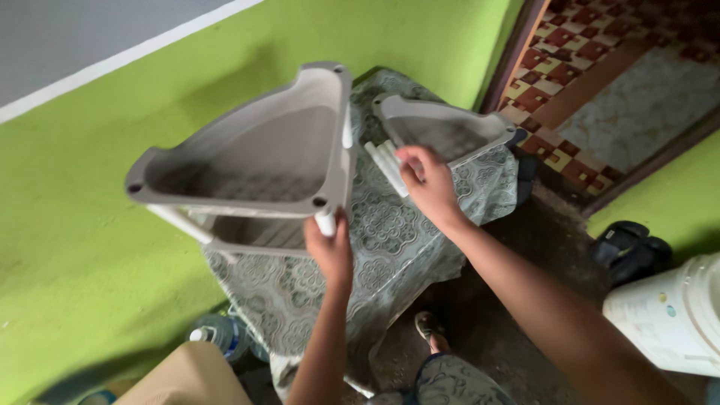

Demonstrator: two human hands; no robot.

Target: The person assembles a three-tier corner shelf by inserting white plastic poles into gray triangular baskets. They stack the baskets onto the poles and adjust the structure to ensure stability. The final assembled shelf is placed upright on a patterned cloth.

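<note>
A grey triangular plastic shelf tray is held up tilted in front of the green wall, its open side turned toward the camera; its slatted bottom is bare, with nothing lying in it. A white tube leg sticks out of the corner socket nearest the person, and the left hand is wrapped around that leg just under the tray's rim, fingers pressed together on it. A second tray of the same kind sits just below the first, joined to it by another white tube on the wall side, and it also looks bare. To the right, the right hand pinches a small bundle of loose white tubes, fingers curled around their upper ends. Just beyond that hand a third grey tray lies on a worktop draped in a grey-green patterned cloth; what shows of its inside holds nothing. The cloth hangs over the worktop's near edge down toward the dark floor, where a sandalled foot stands. A clear plastic bottle stands low beside the wall, a white bucket crowds the right edge, and dark shoes lie near the doorway to a tiled floor.
</note>
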